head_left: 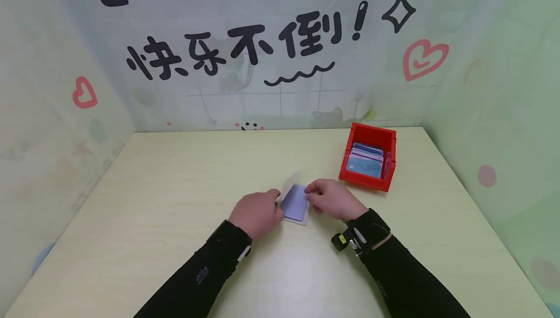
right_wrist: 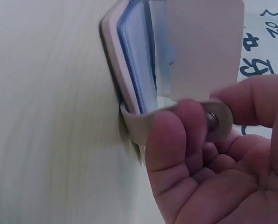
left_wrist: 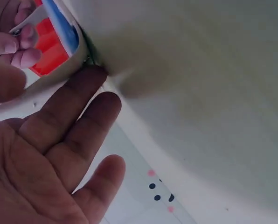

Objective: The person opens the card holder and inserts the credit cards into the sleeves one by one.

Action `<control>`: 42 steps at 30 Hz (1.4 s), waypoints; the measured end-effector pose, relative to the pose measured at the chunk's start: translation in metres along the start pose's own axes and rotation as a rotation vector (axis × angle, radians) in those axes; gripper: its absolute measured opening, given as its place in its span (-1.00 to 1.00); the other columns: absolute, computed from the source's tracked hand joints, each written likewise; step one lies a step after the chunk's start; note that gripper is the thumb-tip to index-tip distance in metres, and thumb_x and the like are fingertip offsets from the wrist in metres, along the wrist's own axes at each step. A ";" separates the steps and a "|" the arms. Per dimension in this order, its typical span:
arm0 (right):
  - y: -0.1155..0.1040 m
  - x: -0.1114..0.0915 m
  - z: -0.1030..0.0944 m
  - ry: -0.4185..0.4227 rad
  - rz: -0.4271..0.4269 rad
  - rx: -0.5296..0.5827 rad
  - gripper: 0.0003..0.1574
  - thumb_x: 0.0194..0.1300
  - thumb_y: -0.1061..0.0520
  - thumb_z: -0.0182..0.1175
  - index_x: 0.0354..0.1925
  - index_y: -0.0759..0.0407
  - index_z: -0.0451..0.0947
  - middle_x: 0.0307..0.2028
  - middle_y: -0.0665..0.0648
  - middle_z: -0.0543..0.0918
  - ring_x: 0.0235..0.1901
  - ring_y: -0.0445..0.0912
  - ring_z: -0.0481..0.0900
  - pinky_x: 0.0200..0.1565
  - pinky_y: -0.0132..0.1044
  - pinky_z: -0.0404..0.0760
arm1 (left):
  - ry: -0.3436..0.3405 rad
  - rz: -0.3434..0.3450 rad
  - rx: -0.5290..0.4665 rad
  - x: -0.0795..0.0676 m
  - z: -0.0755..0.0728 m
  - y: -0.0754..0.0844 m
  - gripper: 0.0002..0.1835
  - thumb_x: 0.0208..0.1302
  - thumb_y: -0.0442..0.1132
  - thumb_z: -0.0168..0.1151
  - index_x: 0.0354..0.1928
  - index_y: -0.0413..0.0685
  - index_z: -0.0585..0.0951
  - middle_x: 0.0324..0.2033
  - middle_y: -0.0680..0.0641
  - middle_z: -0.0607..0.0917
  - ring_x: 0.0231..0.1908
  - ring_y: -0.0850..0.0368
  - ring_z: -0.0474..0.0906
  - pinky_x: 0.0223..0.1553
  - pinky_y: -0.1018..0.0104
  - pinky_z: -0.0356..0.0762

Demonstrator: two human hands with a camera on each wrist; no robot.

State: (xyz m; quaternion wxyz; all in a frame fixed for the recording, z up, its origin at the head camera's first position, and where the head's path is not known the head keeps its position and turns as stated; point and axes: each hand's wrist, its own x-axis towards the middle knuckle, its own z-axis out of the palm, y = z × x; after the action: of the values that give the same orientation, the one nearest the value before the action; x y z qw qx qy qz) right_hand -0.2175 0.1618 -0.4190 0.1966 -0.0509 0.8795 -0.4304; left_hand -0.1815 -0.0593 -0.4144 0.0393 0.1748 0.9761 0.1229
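A small cream card holder (head_left: 301, 221) with clear bluish sleeves stands partly open on the table between both hands. My left hand (head_left: 259, 212) pinches its left edge; in the left wrist view thumb and forefinger lie about the cream cover (left_wrist: 66, 66), the other fingers loosely extended. From the right, my right hand (head_left: 334, 199) pinches the holder's strap (right_wrist: 141, 125), which has a metal snap (right_wrist: 213, 121) near its rounded end. The sleeves (right_wrist: 136, 56) show as a blue stack inside the cover, beside a raised pale flap (right_wrist: 205, 49).
A red box (head_left: 373, 134) stands at the back right, just beyond the right hand, with several cards (head_left: 365, 166) in it. Printed cloth walls (head_left: 280, 109) border the pale wooden table (head_left: 175, 186) at the back and sides.
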 end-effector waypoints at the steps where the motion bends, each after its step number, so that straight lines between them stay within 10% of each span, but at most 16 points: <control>1: 0.000 0.001 0.001 -0.002 -0.002 0.003 -0.70 0.53 0.14 0.21 0.15 0.17 0.65 -0.19 0.16 0.67 -0.32 -0.01 0.60 -0.30 -0.32 0.56 | 0.009 -0.011 -0.027 -0.001 0.001 0.000 -0.66 0.34 -0.18 0.15 0.08 -0.15 0.66 -0.49 -0.06 0.72 -0.61 0.15 0.42 -0.51 0.26 0.43; 5: 0.000 0.002 0.002 -0.012 -0.015 0.009 -0.68 0.55 0.21 0.11 0.16 0.18 0.64 -0.09 0.18 0.62 -0.36 -0.02 0.51 -0.37 -0.32 0.43 | 0.032 -0.023 -0.101 -0.004 0.005 0.005 -0.47 0.39 -0.12 0.20 0.33 -0.21 0.51 -0.49 -0.09 0.71 -0.60 0.12 0.46 -0.54 0.27 0.41; 10: -0.002 0.003 0.002 0.009 -0.030 -0.010 -0.53 0.58 0.22 0.05 0.37 0.13 0.54 0.12 0.21 0.60 -0.14 0.02 0.51 -0.33 -0.32 0.44 | 0.103 0.003 -0.154 0.003 0.005 0.011 -0.27 0.45 0.05 0.33 0.52 -0.12 0.38 0.07 -0.14 0.76 -0.18 0.07 0.69 -0.14 0.17 0.69; 18: -0.004 0.005 0.003 0.014 0.002 -0.041 -0.46 0.60 0.17 0.05 0.46 0.05 0.49 0.43 0.20 0.49 0.03 0.07 0.51 -0.30 -0.32 0.48 | 0.127 -0.042 -0.236 0.011 -0.004 0.007 -0.32 0.51 -0.34 0.07 0.61 0.21 0.32 0.22 -0.21 0.67 -0.19 0.01 0.66 -0.19 0.18 0.66; 26: -0.003 0.004 0.000 0.053 0.026 -0.097 -0.49 0.58 0.17 0.07 0.42 0.09 0.52 0.32 0.23 0.53 -0.26 0.01 0.48 -0.40 -0.34 0.45 | 0.090 -0.148 -0.267 0.006 -0.009 -0.010 -0.49 0.46 -0.29 0.12 0.43 -0.11 0.55 0.30 -0.17 0.68 0.26 -0.12 0.64 0.29 -0.06 0.59; 33: -0.001 0.001 -0.003 0.075 0.041 -0.154 -0.47 0.58 0.15 0.05 0.42 0.05 0.53 0.21 0.22 0.55 -0.44 -0.03 0.45 -0.46 -0.34 0.41 | 0.061 -0.209 -0.200 0.000 -0.010 -0.019 -0.51 0.48 -0.06 0.31 0.36 -0.04 0.63 0.24 -0.13 0.73 0.25 -0.15 0.66 0.21 -0.05 0.63; 42: 0.002 0.001 -0.004 0.035 -0.030 -0.271 -0.35 0.39 -0.07 0.41 0.40 -0.08 0.59 -0.38 0.11 0.60 -0.42 -0.05 0.49 -0.46 -0.34 0.39 | 0.049 -0.171 -0.102 0.003 -0.004 -0.028 -0.58 0.38 -0.05 0.39 0.20 -0.05 0.74 0.24 -0.24 0.64 0.16 -0.24 0.65 0.19 -0.07 0.63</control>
State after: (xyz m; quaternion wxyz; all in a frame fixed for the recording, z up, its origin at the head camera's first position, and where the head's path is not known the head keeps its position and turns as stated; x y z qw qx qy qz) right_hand -0.2198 0.1662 -0.4185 0.1659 -0.0827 0.9320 -0.3116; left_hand -0.1940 -0.0844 -0.4179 0.0347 0.0858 0.9806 0.1727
